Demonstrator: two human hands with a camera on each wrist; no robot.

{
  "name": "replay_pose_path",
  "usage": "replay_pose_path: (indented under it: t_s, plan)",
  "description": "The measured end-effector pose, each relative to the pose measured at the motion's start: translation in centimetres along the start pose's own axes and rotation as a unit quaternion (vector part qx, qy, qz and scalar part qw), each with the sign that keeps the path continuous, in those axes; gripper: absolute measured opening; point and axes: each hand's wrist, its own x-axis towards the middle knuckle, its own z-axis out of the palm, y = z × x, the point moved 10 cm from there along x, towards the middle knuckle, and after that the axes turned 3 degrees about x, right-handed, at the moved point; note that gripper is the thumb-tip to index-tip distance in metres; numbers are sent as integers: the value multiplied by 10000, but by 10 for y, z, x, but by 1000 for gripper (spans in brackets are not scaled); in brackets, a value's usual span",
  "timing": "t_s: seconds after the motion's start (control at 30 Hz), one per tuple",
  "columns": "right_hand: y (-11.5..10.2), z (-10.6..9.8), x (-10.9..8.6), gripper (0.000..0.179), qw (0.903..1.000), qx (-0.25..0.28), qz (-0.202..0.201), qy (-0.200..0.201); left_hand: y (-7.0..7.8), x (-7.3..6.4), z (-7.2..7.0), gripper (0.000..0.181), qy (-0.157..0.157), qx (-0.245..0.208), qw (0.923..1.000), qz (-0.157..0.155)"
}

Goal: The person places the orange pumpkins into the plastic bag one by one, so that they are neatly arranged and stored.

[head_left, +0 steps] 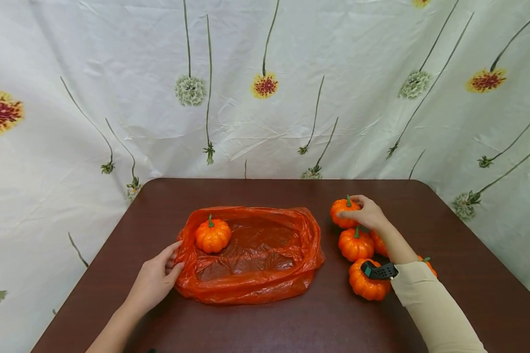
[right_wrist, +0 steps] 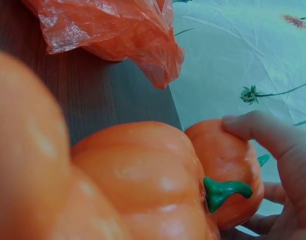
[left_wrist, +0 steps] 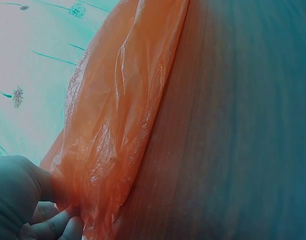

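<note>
An orange plastic bag point(head_left: 256, 289) lies open on the table with a small orange pumpkin point(head_left: 213, 236), green-stemmed, in its left part. My left hand point(head_left: 155, 274) pinches the bag's left edge between thumb and fingers; the left wrist view shows the thin film point(left_wrist: 118, 100) gathered there. To the right of the bag, my right hand point(head_left: 368, 214) grips another pumpkin point(head_left: 342, 212), the farthest of a group. In the right wrist view the thumb presses on top of that pumpkin point(right_wrist: 222, 150) and the fingers curl round its far side.
Several more pumpkins sit nearer on the right, among them one pumpkin point(head_left: 355, 245) just below the gripped one and another pumpkin point(head_left: 366, 284) beside the wristband point(head_left: 380, 270). Behind the dark brown table point(head_left: 256, 326) hangs a white flowered cloth point(head_left: 247, 117).
</note>
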Motion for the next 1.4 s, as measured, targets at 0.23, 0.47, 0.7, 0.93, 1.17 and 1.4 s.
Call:
replay_pose_path:
  t_s: [0.23, 0.47, 0.7, 0.93, 1.17, 1.4]
  plan:
    - [-9, 0, -4, 83, 9997, 212, -140, 42, -1, 0, 1, 48, -20, 6, 10000, -47]
    - [-23, 0, -9, 83, 9991, 281, -300, 92, 0, 0, 0, 49, -14, -13, 10000, -52]
    - [-36, 3, -14, 83, 9986, 343, -406, 50, 0, 0, -1, 48, 19, -2, 10000, -32]
    - [-45, 9, -15, 83, 9977, 465, -485, 8, 0, 0, 0, 48, 1, -10, 10000, -24]
    - [-54, 17, -14, 83, 9969, 467, -634, -71, -2, 0, 1, 48, -66, -52, 9999, -67]
    - [-66, 28, -16, 78, 9963, 379, -764, -139, -2, 0, 1, 49, -86, -60, 9999, -99]
